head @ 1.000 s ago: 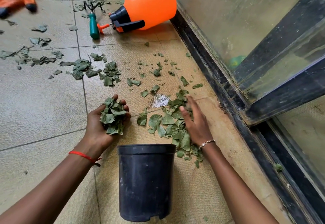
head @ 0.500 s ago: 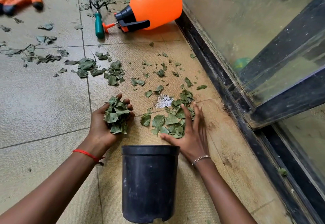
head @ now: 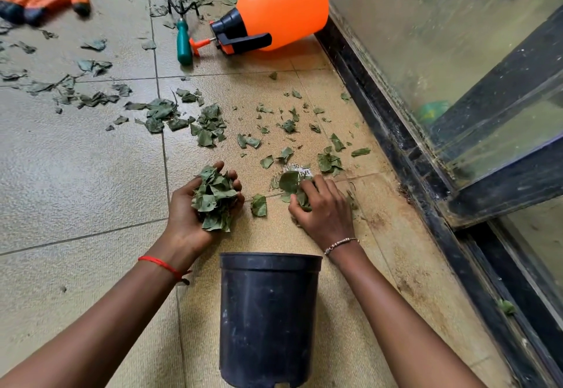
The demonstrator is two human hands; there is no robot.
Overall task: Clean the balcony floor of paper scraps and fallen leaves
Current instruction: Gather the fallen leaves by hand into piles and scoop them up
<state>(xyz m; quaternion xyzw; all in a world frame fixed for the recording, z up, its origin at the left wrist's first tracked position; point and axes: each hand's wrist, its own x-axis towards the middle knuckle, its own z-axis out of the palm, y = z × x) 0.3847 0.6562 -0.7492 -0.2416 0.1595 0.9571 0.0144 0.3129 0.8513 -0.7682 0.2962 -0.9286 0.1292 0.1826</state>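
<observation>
Pot (head: 268,320): black, upright on the floor (head: 76,180), nearest, between the forearms.
Left grip (head: 195,214): palm up, just beyond the pot's left rim, fingers curled round a heap (head: 214,199) of green leaves.
Right grip (head: 326,208): palm down at floor level, fingers clenched on a clump (head: 294,185) of leaves.
Single leaf (head: 259,205): flat on the floor between the two grips.
Paper scrap (head: 300,171): white, printed, just beyond the right fingertips, partly under leaves.
Loose leaves (head: 207,127): strewn over the tiles farther out, thickest left of centre.
Rake (head: 184,43): green handle, lying beside the sprayer (head: 283,7), which is orange and on its side by the door frame (head: 380,107).
Gloves (head: 42,1): orange, far left, blurred.
</observation>
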